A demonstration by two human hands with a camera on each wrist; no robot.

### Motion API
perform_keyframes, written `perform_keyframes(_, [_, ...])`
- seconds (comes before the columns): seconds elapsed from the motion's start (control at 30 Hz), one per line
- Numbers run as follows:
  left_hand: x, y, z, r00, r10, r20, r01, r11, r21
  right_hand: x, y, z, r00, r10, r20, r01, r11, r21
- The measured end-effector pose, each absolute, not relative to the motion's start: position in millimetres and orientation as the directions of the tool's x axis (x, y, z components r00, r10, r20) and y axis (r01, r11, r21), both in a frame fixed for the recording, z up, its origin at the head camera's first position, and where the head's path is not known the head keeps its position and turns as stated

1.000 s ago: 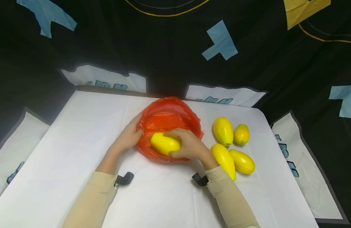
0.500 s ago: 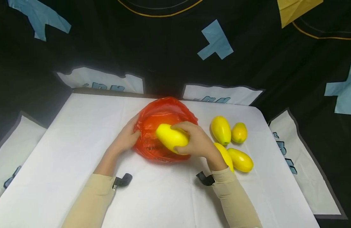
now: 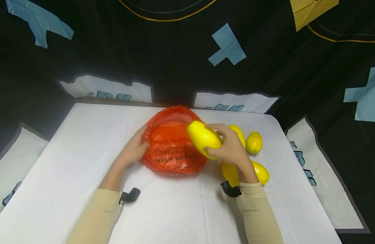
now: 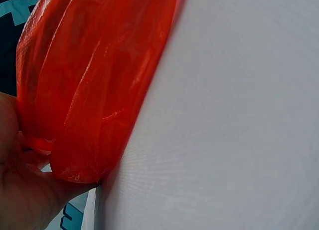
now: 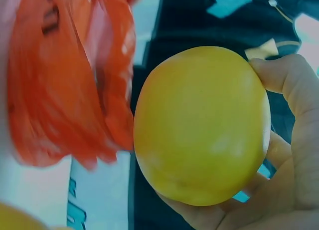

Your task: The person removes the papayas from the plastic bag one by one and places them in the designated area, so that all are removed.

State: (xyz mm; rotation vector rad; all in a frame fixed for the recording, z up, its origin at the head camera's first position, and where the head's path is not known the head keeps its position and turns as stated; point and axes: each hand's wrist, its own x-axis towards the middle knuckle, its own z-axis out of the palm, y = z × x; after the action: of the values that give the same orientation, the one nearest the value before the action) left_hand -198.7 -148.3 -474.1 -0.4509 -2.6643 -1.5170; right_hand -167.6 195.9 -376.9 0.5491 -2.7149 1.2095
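Note:
The red plastic bag [image 3: 172, 142] stands with its mouth spread on the white table, dark print showing on its inside. My left hand [image 3: 133, 147] grips the bag's left rim, thumb on the inner side; the left wrist view has the gathered red film [image 4: 94, 90] at the thumb. In my right hand [image 3: 231, 145] is a smooth yellow fruit [image 3: 202, 137], oblong and papaya-like, held between thumb and fingers over the bag's right edge. The right wrist view shows that fruit [image 5: 202, 125] end-on, beside the bag's crumpled side [image 5: 55, 95].
Several similar yellow fruits lie to the right of the bag, among them a small one [image 3: 253, 142] and a longer one [image 3: 262, 172]; my right hand and forearm partly cover others. Black cloth [image 3: 175, 51] with blue patches hangs behind the white table [image 3: 163, 210].
My right hand has lifted the yellow fruit from inside the bag and carried it right, to the bag's right edge. My left hand has stayed on the left rim.

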Motion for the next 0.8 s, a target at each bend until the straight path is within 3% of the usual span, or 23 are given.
perform_keyframes(0.23, [-198,-147,-474,-0.956,0.229,0.184,0.274,0.465,0.842,-162,230,-365,-0.976,-0.101,0.192,-0.212,0.624,-0.752])
perform_keyframes(0.53, [-200,-147,-474,-0.948,0.247,0.203,0.301,0.474,0.828,-156,276,-361,-0.990,0.058,0.130,-0.071,0.591,-0.804])
perform_keyframes(0.8, [-199,-148,-476,-0.954,0.236,0.183,0.279,0.481,0.831,-154,310,-367,-0.978,0.135,0.156,-0.042,0.610,-0.791])
